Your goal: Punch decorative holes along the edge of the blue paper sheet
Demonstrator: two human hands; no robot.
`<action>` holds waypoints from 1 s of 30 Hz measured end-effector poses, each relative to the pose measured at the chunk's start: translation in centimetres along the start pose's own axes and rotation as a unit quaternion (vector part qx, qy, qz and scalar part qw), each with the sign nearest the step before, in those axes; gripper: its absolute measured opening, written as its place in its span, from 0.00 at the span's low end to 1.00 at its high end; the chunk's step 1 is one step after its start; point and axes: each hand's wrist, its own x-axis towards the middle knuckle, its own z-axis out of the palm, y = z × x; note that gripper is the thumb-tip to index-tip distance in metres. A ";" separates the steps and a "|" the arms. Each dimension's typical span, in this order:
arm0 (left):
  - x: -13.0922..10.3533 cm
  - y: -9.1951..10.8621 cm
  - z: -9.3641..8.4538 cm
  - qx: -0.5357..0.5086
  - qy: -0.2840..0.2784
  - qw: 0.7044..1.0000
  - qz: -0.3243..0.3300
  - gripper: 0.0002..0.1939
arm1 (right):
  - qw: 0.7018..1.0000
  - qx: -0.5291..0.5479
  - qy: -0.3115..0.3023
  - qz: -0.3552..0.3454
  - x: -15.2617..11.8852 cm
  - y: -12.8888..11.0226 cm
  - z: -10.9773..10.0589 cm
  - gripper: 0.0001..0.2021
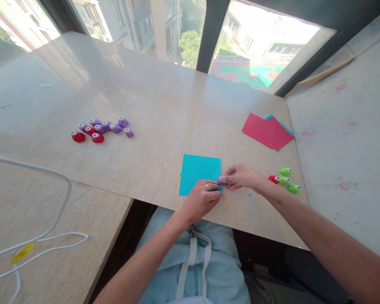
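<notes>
A square sheet of blue paper [198, 171] lies on the tabletop in front of me, with a row of small notches along its right edge. My left hand [203, 195], a ring on one finger, holds the paper at its lower right corner; its thumb is hidden. At the right edge, my right hand [237, 177] pinches a small purple craft punch [221, 180], mostly covered by the fingers. The left fingertips lie close beside this punch. A tiny blue paper bit [249, 195] rests below my right hand.
Several purple and red punches [98, 137] stand to the left. Green punches [294, 188] and a red one [273, 179] sit by my right forearm. Red and blue paper sheets [266, 130] lie near the wall [342, 139]. White cables [63, 202] loop at left.
</notes>
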 end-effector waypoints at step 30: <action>0.1 0.3 0.0 0.010 -0.008 1.000 -0.018 0.06 | 1.000 -0.007 0.021 0.002 1.6 0.5 0.9 0.11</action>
